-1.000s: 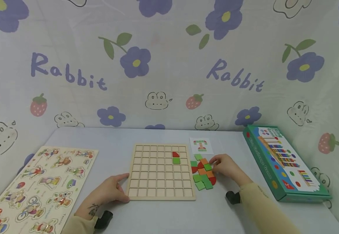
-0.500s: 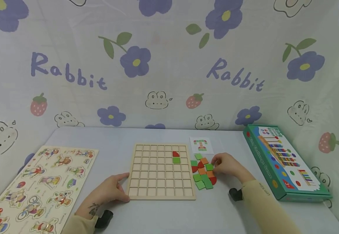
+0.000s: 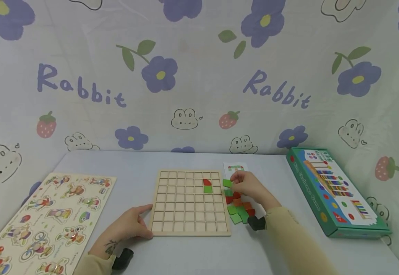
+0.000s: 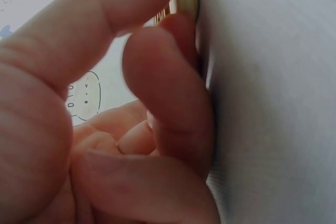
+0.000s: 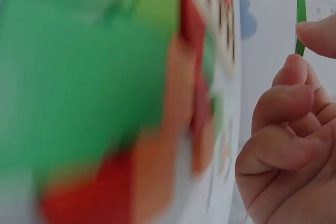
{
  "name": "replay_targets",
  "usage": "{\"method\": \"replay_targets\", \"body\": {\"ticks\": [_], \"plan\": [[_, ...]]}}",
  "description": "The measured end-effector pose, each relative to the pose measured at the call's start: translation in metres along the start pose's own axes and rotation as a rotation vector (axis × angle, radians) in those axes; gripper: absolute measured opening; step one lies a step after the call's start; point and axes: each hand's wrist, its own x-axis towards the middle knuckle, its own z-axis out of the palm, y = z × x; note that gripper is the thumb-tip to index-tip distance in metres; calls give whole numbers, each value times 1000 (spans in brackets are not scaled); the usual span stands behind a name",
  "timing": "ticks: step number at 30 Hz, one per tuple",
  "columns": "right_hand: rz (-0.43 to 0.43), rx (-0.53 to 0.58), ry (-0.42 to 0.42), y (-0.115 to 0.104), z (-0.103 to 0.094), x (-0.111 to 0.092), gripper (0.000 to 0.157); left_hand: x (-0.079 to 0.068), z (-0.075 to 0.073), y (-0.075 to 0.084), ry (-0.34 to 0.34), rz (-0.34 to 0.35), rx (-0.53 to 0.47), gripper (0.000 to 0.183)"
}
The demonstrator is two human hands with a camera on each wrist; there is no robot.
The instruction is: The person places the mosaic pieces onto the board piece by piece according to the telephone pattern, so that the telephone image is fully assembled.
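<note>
right of centre, the right hand (image 3: 250, 187) is pinching a green tile (image 5: 301, 14); at lower left, the left hand (image 3: 130, 222), fingers apart, is touching the board (image 3: 190, 233), probably for keeping it steady.

in the head view we see soft, slightly dim light, a faint shadow by the right sleeve (image 3: 296, 236) at five o'clock. on the right wrist, a green piece (image 5: 89, 82) blurs at nine; the right hand (image 5: 294, 135) at three is crisper. on the left wrist, the tabletop (image 4: 283, 98) at three looks soft.
</note>
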Motion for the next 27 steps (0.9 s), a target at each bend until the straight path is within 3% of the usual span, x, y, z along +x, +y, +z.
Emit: {"method": "replay_targets", "body": {"ticks": [4, 11, 20, 27], "plan": [[-37, 15, -8, -22, 20, 10, 23, -1, 0, 0, -2, 8, -4, 93], [-77, -68, -18, -48, 45, 22, 22, 0, -1, -1, -5, 15, -8, 93], [-56, -156, 22, -57, 56, 27, 22, -1, -1, -1, -8, 28, -1, 92], [-24, -293, 21, -58, 59, 30, 18, 1, 0, -1, -5, 32, 8, 91]]}}
